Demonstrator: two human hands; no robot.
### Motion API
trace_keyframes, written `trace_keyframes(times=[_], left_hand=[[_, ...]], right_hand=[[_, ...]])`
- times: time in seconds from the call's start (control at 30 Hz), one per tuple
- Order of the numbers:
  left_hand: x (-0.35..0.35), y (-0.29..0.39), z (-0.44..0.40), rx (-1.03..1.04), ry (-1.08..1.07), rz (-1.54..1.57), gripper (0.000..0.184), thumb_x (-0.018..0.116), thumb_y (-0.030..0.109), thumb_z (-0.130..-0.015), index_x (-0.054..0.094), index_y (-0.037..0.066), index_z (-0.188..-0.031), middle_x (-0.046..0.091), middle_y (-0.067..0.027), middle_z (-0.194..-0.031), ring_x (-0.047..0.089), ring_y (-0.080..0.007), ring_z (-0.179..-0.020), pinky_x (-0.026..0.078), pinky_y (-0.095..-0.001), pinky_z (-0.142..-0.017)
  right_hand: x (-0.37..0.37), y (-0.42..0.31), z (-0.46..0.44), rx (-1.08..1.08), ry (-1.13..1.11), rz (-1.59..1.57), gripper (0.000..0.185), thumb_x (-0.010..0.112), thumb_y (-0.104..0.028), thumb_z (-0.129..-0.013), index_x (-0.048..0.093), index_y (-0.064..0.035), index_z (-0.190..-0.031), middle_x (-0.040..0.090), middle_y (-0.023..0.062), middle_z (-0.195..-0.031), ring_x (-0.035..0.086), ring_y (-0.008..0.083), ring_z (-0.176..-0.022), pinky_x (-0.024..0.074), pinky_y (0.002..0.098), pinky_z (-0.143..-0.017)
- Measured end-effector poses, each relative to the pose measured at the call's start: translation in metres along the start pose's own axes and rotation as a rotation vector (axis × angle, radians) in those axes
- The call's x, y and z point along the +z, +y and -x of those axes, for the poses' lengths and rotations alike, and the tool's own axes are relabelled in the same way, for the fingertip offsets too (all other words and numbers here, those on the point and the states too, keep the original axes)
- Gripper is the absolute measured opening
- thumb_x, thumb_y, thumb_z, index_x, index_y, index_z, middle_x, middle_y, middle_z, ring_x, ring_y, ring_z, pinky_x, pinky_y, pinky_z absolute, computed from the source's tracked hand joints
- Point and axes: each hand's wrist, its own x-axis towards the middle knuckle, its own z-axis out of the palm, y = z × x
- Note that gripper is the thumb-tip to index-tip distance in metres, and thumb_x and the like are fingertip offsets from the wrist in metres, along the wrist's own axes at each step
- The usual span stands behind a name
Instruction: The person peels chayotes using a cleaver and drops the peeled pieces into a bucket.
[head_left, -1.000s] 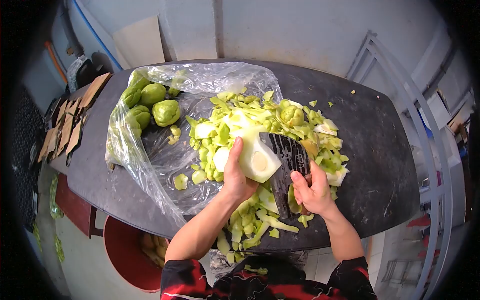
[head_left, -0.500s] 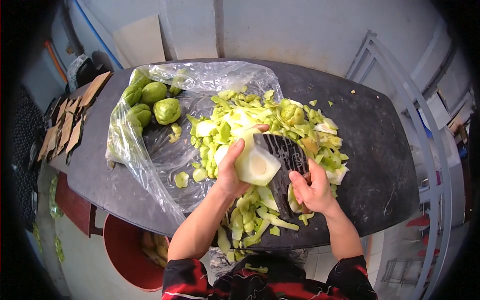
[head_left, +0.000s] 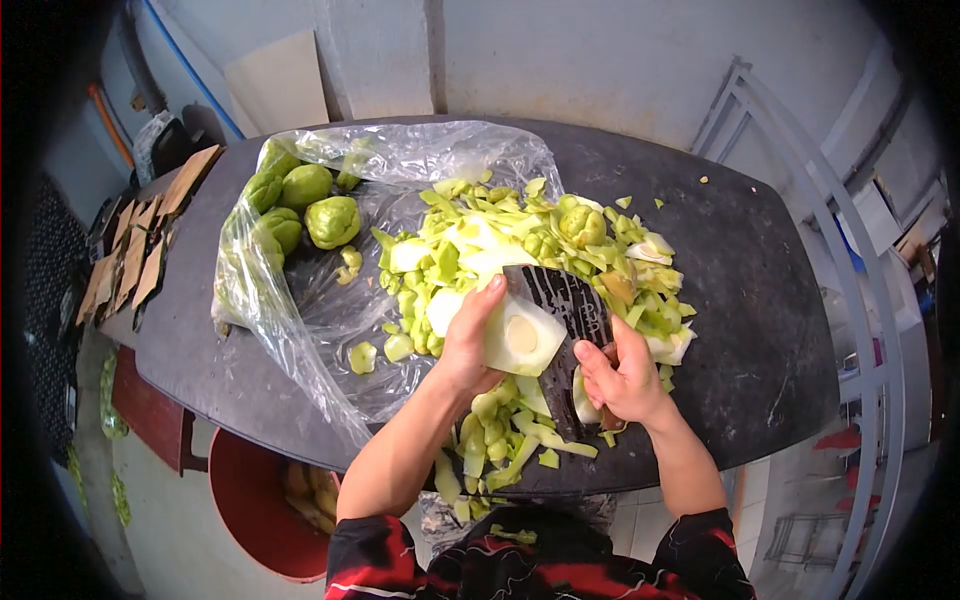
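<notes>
My left hand [head_left: 470, 337] is wrapped round a pale, peeled piece of chayote [head_left: 522, 337], its flat cut face with an oval centre showing. Against the right edge of that piece lies the wide dark blade of a knife [head_left: 562, 310], wet and streaked. My right hand [head_left: 628, 372] grips the knife near its brown handle, thumb on the blade. A pale green slice [head_left: 587, 400] shows beside the blade, just under my right fingers. Behind and below both hands spreads a heap of green peelings [head_left: 480, 225], with a whole chayote [head_left: 582, 224] on top.
Whole green chayotes [head_left: 332, 222] rest in a clear plastic bag [head_left: 300, 350] on the left of the dark table [head_left: 745, 300]. Cardboard pieces [head_left: 130, 255] lie at the far left. A red bucket [head_left: 245, 520] stands below the near edge. Grey metal rails [head_left: 810, 190] rise at right.
The peeled piece in my left hand has turned slightly and shifted a little to the right. The left fingertips that showed above it half a second ago are hidden now.
</notes>
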Motion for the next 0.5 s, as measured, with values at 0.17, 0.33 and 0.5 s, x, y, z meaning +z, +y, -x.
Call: trace_keyframes(times=[0.17,0.33,0.5], left_hand=[[-0.007,0.005,-0.004,-0.059,0.050,-0.013,0.041,0.061,0.046,-0.096,0.053,0.010,-0.115,0.063,-0.0063,-0.097,0.066,-0.0187,-0.085,0.057,-0.0366,-0.075],[-0.005,0.010,-0.003,-0.059,0.044,-0.078,0.053,0.056,0.054,-0.096,0.053,0.011,-0.128,0.065,-0.0096,-0.112,0.067,-0.0243,-0.099,0.056,-0.0425,-0.087],[-0.016,0.031,-0.008,0.079,-0.173,-0.053,0.072,0.037,0.073,-0.095,0.051,0.012,-0.130,0.065,-0.0139,-0.114,0.068,-0.0296,-0.097,0.057,-0.0429,-0.084]], right_hand=[[0.003,0.003,-0.003,0.002,-0.015,-0.063,0.023,0.056,-0.019,-0.102,0.049,-0.0028,-0.117,0.048,-0.0033,-0.063,0.043,0.0038,-0.044,0.0395,0.0239,-0.040],[-0.001,-0.006,-0.009,0.020,-0.069,-0.026,0.020,0.056,-0.017,-0.102,0.050,-0.0026,-0.116,0.048,-0.0035,-0.063,0.043,0.0042,-0.043,0.0394,0.0237,-0.039],[-0.020,-0.035,-0.011,-0.158,0.151,0.151,0.009,0.057,-0.008,-0.099,0.052,-0.0016,-0.103,0.051,-0.0038,-0.061,0.047,0.0050,-0.044,0.0415,0.0247,-0.040]])
